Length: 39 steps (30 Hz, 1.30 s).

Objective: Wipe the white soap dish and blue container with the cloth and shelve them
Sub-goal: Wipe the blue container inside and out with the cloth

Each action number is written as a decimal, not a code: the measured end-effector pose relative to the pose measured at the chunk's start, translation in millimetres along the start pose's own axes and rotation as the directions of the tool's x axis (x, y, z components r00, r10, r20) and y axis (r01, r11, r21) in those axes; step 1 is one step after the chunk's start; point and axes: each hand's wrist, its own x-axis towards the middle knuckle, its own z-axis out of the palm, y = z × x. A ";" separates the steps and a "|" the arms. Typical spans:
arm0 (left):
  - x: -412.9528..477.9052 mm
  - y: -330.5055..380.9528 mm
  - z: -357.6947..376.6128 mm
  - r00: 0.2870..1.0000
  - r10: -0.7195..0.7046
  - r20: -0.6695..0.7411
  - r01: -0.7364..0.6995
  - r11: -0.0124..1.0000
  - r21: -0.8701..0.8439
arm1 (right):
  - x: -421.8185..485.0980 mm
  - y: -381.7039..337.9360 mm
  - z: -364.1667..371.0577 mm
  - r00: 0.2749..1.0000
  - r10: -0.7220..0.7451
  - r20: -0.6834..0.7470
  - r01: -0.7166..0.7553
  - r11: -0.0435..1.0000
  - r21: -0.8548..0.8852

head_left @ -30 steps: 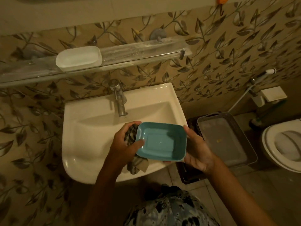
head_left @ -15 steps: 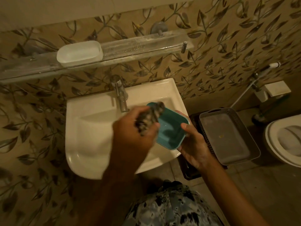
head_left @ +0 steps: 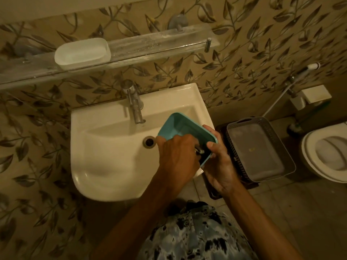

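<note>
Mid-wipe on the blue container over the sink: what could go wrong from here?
1. The blue container is tilted over the sink and held only by the right hand at one end; pressure from the left hand with the cloth could knock it loose.
2. The white soap dish sits at the front edge of the narrow glass shelf; shelving the container beside it might nudge it off.

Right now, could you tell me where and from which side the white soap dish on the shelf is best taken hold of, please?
Probably across its short width, by the rim. The white soap dish sits open side up on the glass shelf, its long side along the wall. Coming from the front and above seems best, thumb on the near long wall, fingers over the far one; both look unobstructed.
</note>
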 end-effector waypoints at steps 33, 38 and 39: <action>28.5 -24.0 -14.0 0.909 -0.213 -0.358 0.152 0.970 -0.191 | 9.5 1.0 10.9 0.996 -0.072 -0.044 0.068 0.994 -0.087; 30.1 -11.5 -2.4 0.954 -0.172 -0.244 0.134 0.977 -0.167 | 8.7 2.2 15.5 0.999 -0.019 -0.031 0.014 0.988 -0.151; 26.0 -6.9 3.7 0.981 -0.099 -0.165 0.065 0.977 -0.202 | 10.2 -0.5 12.1 0.999 -0.011 -0.046 0.002 0.985 -0.174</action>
